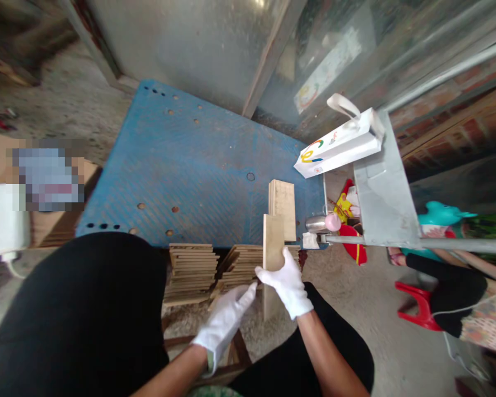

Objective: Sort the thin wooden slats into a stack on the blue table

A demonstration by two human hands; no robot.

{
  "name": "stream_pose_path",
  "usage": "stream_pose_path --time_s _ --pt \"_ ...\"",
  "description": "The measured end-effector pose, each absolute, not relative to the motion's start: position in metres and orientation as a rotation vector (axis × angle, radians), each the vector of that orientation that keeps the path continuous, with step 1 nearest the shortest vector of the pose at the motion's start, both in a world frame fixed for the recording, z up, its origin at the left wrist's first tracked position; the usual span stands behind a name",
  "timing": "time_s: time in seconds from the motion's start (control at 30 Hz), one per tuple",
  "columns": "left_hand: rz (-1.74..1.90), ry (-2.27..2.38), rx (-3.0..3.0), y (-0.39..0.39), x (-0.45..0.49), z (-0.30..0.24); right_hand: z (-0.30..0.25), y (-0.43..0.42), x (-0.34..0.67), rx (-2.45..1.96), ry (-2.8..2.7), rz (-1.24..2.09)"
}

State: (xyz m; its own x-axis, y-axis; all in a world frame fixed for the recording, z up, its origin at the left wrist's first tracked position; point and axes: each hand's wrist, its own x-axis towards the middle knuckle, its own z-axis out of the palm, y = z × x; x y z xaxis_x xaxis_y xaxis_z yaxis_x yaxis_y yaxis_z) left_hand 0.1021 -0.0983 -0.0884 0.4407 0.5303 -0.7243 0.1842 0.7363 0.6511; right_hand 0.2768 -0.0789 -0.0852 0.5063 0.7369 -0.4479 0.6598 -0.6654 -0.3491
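My right hand point(288, 281), in a white glove, is closed on a thin, pale wooden board point(273, 237) that stands lengthwise in front of me. The thumb lies across the board's face. My left hand point(226, 318), gloved in white too, is a little left of the board and apart from it, its fingers stretched out and nothing seen in them. Beyond the held board, a small stack of similar boards point(284, 204) lies on the blue plastic platform point(198, 160). Below the platform's near edge are two piles of thin boards, a left pile point(192, 273) and a right pile point(243, 264).
A white paper bag point(343, 143) stands at the platform's right back corner. Near the right edge are a metal flask with a pink lid point(324, 222) and a metal rail point(380, 241). Farther right, a person sits on a red stool point(417, 306). A white device point(4, 220) is at left.
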Motion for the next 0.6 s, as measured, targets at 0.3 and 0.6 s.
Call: stream_pose_path --time_s 0.3,0.6 --pt "0.098 1.114 0.784 -0.111 0.107 -0.101 -0.107 0.040 0.335 -2.762 -1.379 0.518" --pt "0.069 1.138 0.650 -0.121 0.108 -0.107 -0.146 0.085 0.357 -2.843 -1.408 0.447"
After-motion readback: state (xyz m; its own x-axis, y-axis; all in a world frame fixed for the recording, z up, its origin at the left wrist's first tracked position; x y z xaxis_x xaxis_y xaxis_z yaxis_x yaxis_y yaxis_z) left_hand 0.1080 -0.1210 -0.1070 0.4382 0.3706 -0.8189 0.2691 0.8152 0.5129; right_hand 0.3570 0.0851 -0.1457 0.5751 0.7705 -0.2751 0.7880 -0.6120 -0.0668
